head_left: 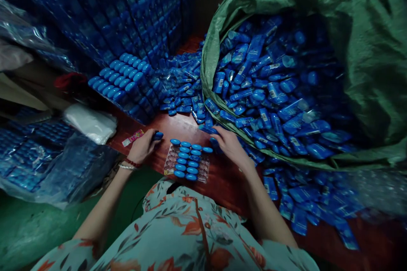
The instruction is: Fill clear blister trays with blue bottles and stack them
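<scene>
My left hand is closed around a small blue oval-ended bottle, just left of a clear moulded tray. In the tray's middle stand two columns of blue bottles, their oval ends up; one more stands at each far corner. Pocketed parts of the tray show along both sides. To the tray's right, my right hand grips another blue bottle between thumb and fingers, beside the loose pile. Part of that bottle is hidden by the fingers.
A large green woven sack lies open at the right, full of loose blue bottles. More spill over the red tabletop. Packed blocks of bottles stand at the back left. A clear plastic bag and a pink strip lie at the left.
</scene>
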Demonstrator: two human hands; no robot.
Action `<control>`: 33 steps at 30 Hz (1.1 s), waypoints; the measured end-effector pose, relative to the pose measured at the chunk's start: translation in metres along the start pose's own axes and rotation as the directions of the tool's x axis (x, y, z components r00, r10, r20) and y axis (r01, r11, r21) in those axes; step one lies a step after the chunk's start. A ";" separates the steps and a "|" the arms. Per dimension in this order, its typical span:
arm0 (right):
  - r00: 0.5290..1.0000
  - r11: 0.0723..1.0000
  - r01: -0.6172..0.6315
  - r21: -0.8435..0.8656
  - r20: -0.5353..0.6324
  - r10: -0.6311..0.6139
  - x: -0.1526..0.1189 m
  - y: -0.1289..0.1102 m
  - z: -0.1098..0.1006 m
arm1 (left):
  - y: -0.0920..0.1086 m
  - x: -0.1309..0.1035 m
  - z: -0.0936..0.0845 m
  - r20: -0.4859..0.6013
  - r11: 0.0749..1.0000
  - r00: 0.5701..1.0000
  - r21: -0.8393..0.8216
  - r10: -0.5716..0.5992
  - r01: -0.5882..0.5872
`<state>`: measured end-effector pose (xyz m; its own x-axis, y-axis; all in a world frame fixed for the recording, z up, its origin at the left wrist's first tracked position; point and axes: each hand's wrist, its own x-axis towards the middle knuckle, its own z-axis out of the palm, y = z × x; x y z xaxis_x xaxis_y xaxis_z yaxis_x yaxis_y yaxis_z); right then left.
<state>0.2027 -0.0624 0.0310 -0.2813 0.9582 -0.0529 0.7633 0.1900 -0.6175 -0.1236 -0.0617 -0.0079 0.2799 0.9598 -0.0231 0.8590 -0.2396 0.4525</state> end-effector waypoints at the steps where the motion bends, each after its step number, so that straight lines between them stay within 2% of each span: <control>1: 0.999 0.995 -0.007 0.101 -0.046 0.012 -0.020 0.004 -0.007 | 0.001 -0.009 -0.001 -0.037 0.998 0.999 -0.063 -0.015 0.013; 4: 0.993 0.954 -0.100 0.282 -0.034 0.114 -0.071 0.009 -0.015 | 0.013 -0.032 0.003 -0.156 0.960 0.984 -0.275 -0.091 0.045; 6: 0.984 0.938 -0.149 0.312 -0.050 0.173 -0.090 0.009 -0.005 | 0.024 -0.040 0.011 -0.229 0.931 0.968 -0.364 -0.105 0.015; 7: 0.980 0.941 -0.153 0.301 -0.077 0.184 -0.095 0.008 0.003 | 0.029 -0.041 0.015 -0.252 0.925 0.965 -0.379 -0.074 -0.028; 9: 0.980 0.965 -0.112 0.237 -0.135 0.147 -0.094 0.005 0.023 | 0.036 -0.038 0.024 -0.260 0.918 0.964 -0.368 0.050 -0.147; 12: 0.985 0.995 0.022 0.092 -0.172 -0.006 -0.084 0.003 0.046 | 0.036 -0.027 0.031 -0.221 0.890 0.940 -0.323 0.259 -0.322; 15: 0.979 0.983 0.133 -0.130 -0.137 -0.151 -0.075 0.001 0.051 | 0.029 -0.016 0.030 -0.174 0.866 0.902 -0.258 0.395 -0.429; 17: 0.980 0.941 0.177 -0.288 -0.040 -0.196 -0.071 -0.002 0.045 | 0.024 -0.012 0.027 -0.126 0.858 0.887 -0.226 0.444 -0.462; 20: 0.968 0.879 0.247 -0.408 0.138 -0.208 -0.065 -0.008 0.032 | 0.019 -0.010 0.028 -0.055 0.865 0.890 -0.216 0.452 -0.453; 23: 0.944 0.868 0.298 -0.397 0.259 -0.206 -0.058 -0.014 0.022 | 0.015 -0.011 0.029 -0.009 0.893 0.912 -0.198 0.411 -0.404; 29: 0.911 0.868 0.333 -0.367 0.364 -0.195 -0.051 -0.023 0.014 | 0.017 -0.021 0.021 0.161 0.918 0.919 -0.238 0.360 -0.318; 33: 0.894 0.835 0.350 -0.424 0.416 -0.164 -0.042 -0.035 0.018 | 0.027 -0.025 0.023 0.179 0.933 0.925 -0.203 0.334 -0.298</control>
<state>0.1776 -0.1131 0.0409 -0.6186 0.7368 -0.2728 0.7856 0.5848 -0.2020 -0.0980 -0.0956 -0.0156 0.6227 0.7819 -0.0293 0.6308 -0.4795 0.6101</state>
